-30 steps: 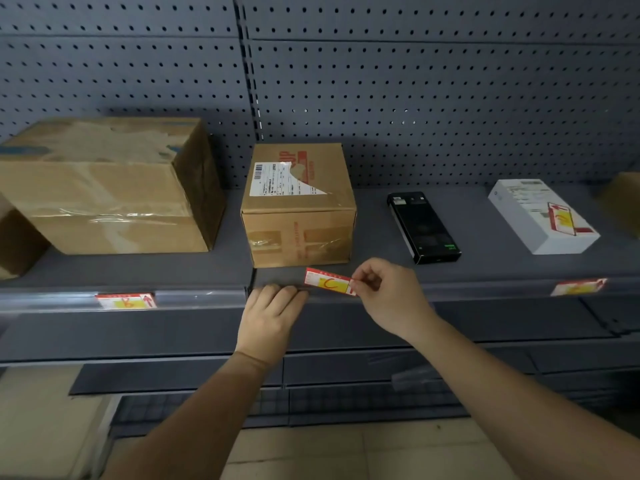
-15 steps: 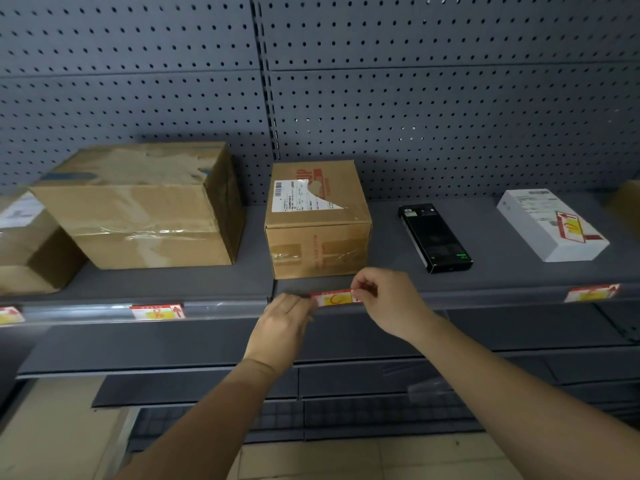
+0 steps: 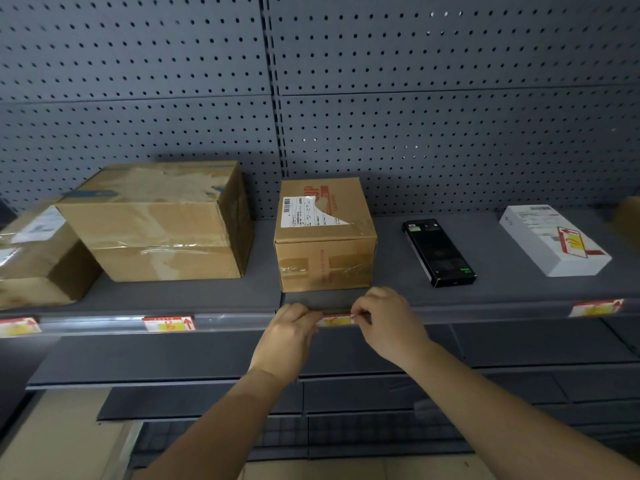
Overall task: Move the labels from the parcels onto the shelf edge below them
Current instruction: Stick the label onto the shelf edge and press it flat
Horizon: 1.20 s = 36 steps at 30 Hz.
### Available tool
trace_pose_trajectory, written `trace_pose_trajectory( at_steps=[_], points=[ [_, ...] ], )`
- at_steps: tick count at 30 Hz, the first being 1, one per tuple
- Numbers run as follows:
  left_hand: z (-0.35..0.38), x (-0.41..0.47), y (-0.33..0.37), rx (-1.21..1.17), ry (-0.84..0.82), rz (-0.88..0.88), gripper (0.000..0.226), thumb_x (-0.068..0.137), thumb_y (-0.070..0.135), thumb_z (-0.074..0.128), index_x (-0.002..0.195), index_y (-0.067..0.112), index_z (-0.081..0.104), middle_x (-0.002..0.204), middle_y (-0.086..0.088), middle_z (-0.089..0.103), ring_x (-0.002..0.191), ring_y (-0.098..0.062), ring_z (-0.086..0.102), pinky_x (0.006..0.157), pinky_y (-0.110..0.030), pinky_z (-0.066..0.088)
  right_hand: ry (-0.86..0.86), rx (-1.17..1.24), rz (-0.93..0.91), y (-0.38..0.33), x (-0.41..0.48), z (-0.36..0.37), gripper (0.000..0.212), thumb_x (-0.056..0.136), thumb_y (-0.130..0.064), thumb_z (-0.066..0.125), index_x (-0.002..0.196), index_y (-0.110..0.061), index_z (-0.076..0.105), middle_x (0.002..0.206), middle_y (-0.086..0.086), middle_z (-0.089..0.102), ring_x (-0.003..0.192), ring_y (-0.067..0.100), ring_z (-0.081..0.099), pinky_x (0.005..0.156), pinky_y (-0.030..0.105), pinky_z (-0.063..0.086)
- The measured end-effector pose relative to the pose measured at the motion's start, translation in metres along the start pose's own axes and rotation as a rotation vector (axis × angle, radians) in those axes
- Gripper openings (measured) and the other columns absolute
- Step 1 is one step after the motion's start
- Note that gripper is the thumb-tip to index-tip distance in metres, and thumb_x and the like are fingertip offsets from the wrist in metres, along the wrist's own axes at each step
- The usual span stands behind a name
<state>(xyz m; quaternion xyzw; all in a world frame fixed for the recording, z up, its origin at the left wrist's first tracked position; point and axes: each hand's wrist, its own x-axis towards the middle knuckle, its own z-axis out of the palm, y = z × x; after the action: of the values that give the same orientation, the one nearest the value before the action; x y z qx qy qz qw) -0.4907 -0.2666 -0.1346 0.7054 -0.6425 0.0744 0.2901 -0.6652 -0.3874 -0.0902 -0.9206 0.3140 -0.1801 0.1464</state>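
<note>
Fingers (image 3: 360,310) of right hand (image 3: 388,327) pinch right end of small red-and-yellow paper label (image 3: 336,320). Left hand (image 3: 287,337) fingers curl over its left end, hiding it; grip can't be told. Label lies lengthwise, left to right, along grey metal shelf edge (image 3: 239,322), below small brown cardboard parcel (image 3: 325,244). Red scrawl on label unreadable.

bare left hand (image 3: 287,337) and bare right hand (image 3: 388,327) on bare forearms, uncovered down to the lower edge of view; faint crease across left wrist.
</note>
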Motion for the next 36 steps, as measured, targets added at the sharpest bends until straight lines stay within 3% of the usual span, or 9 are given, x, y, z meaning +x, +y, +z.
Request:
trace_pose_trajectory(
  at_steps=[6,14,18,22,27,31,36],
  points=[
    [-0.019,0.011,0.014,0.081,-0.047,-0.062,0.029,0.084,0.019,0.069,0.113,0.019,0.066,0.099,0.001,0.062,0.094,-0.023,0.056,0.08,-0.038,0.049,0.036,0.075,0.048,-0.006,-0.001,-0.014,0.015,0.09,-0.027,0.065,0.101,-0.021,0.071,0.099,-0.005,0.06,0.095,0.014,0.056,0.083,0.03,0.049],
    [-0.063,0.072,0.066,0.121,-0.053,0.024,0.025,0.087,0.035,0.059,0.11,0.029,0.065,0.111,0.008,0.061,0.104,-0.017,0.054,0.089,-0.036,0.046,0.151,0.085,0.12,-0.004,-0.003,-0.074,0.024,0.088,-0.032,0.066,0.109,-0.022,0.068,0.108,-0.002,0.061,0.099,0.017,0.059,0.085,0.035,0.052],
    [-0.066,0.098,0.107,0.097,-0.008,0.088,0.027,0.086,0.042,0.061,0.108,0.026,0.066,0.109,0.006,0.061,0.101,-0.017,0.055,0.084,-0.035,0.044,0.209,0.017,0.194,0.009,-0.019,-0.104,0.032,0.089,-0.035,0.064,0.117,-0.019,0.065,0.114,0.002,0.06,0.1,0.02,0.058,0.084,0.038,0.051],
    [-0.054,0.117,0.143,0.037,-0.031,0.211,0.032,0.087,0.043,0.062,0.114,0.025,0.063,0.108,0.006,0.057,0.101,-0.016,0.053,0.08,-0.029,0.04,0.291,-0.023,0.345,0.024,-0.049,-0.135,0.028,0.089,-0.031,0.064,0.114,-0.019,0.066,0.109,0.002,0.059,0.098,0.021,0.059,0.082,0.035,0.051],
    [-0.036,0.138,0.199,-0.071,-0.092,0.341,0.025,0.086,0.044,0.061,0.102,0.025,0.062,0.101,0.007,0.055,0.099,-0.016,0.051,0.084,-0.038,0.045,0.371,-0.122,0.578,0.039,-0.107,-0.174,0.028,0.088,-0.033,0.063,0.112,-0.019,0.066,0.108,0.004,0.059,0.1,0.027,0.058,0.08,0.037,0.052],
    [-0.016,0.141,0.247,-0.118,-0.145,0.442,0.029,0.087,0.044,0.059,0.107,0.024,0.061,0.108,0.004,0.058,0.103,-0.018,0.052,0.085,-0.04,0.045,0.427,-0.19,0.743,0.045,-0.16,-0.197,0.021,0.086,-0.034,0.059,0.103,-0.024,0.065,0.104,0.001,0.06,0.098,0.025,0.059,0.082,0.039,0.053],
    [0.004,0.128,0.307,-0.173,-0.203,0.514,0.026,0.089,0.044,0.057,0.105,0.025,0.061,0.105,0.003,0.057,0.103,-0.02,0.051,0.085,-0.039,0.043,0.475,-0.228,0.897,0.054,-0.22,-0.218,0.031,0.089,-0.036,0.058,0.118,-0.025,0.063,0.115,-0.002,0.059,0.105,0.02,0.057,0.09,0.039,0.05]
  ],
)
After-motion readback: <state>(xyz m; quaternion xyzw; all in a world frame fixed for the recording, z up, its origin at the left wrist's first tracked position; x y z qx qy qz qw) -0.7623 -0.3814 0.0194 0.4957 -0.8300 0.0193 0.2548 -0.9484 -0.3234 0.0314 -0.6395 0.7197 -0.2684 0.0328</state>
